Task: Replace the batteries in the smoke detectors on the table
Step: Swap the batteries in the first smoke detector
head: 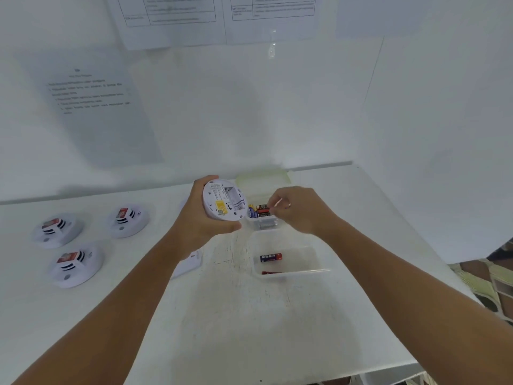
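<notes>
white laminate makes up the table (277, 329), worn to a scuffed patch just below both hands — a work surface where everything sits within reach. on the wall, beyond the fingertips, hang printed sheets (91, 107) with lines of text and ruled tables; the writing is too blurred to read.

out past the left forearm, well apart from the fingers, three smoke detectors (75, 266) lie face up in a loose cluster, each with a red-and-white label on top, none legible. i judge they are parked there waiting their turn or already done — i cannot tell which.

nearer the body than the right hand stands a clear tray (313, 269) holding two loose batteries (270, 257), one purple and red; probably the discard bin for spent cells.

the left hand (205, 218) grasps the open detector (224, 200) round its rim, fingers curled behind, thumb along the lower edge, its back tilted toward the face so the vacant battery bay shows. a yellow sticker and fine print sit on that back, unreadable.

just under the right fingertips is a small clear box (263, 225), its lid (263, 177) flipped back, stocked with fresh batteries.

the right hand (297, 209) is bunched, fingertips pinching a red-and-black battery (263, 210) at the box — likely lifting it out for the bay. its brand lettering is too small to make out.
</notes>
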`<state>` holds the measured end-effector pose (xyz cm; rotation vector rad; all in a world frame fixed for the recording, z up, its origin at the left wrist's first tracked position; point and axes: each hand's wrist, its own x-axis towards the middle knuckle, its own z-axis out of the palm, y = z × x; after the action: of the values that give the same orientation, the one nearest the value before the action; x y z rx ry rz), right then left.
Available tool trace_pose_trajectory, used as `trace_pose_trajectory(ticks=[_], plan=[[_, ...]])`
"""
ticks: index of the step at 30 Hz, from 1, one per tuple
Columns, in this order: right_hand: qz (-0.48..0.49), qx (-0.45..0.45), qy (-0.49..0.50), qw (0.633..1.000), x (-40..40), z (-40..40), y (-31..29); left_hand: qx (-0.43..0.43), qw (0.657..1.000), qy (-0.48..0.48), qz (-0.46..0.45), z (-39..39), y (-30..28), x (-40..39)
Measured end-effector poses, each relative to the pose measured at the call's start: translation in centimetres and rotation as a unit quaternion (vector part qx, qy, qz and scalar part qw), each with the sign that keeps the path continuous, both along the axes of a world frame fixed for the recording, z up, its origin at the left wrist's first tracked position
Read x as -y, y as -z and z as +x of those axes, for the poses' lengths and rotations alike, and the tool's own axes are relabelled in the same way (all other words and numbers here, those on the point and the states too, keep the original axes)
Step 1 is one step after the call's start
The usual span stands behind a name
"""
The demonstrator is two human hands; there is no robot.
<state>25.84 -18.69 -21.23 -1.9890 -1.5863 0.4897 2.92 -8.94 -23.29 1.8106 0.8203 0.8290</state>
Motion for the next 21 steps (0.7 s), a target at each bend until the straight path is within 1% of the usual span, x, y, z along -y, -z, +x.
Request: trace_pose_trajectory(ticks=[4, 8, 11, 16, 21], plan=[[-0.055, 0.035, -0.004, 0.998, -3.5, 2.3, 0.6, -0.004, 1.000, 0.000, -0.001, 0.7, -0.4, -0.8], [-0.121, 0.114, -0.037, 0.985, -6.2, 3.3, 1.5, -0.005, 1.000, -0.002, 0.001, 1.5, -0.4, -1.4], [-0.152, 0.163, -0.068, 0.972, -7.3, 3.3, 2.2, -0.008, 1.000, -0.007, -0.001, 2.0, -0.2, -2.0], [-0.162, 0.193, -0.092, 0.963, -8.6, 3.3, 3.1, -0.015, 1.000, -0.017, -0.001, 2.6, 0.3, -2.6], [-0.177, 0.201, -0.129, 0.955, -9.2, 3.7, 2.8, -0.022, 0.999, -0.023, 0.006, 3.0, 0.5, -2.9]])
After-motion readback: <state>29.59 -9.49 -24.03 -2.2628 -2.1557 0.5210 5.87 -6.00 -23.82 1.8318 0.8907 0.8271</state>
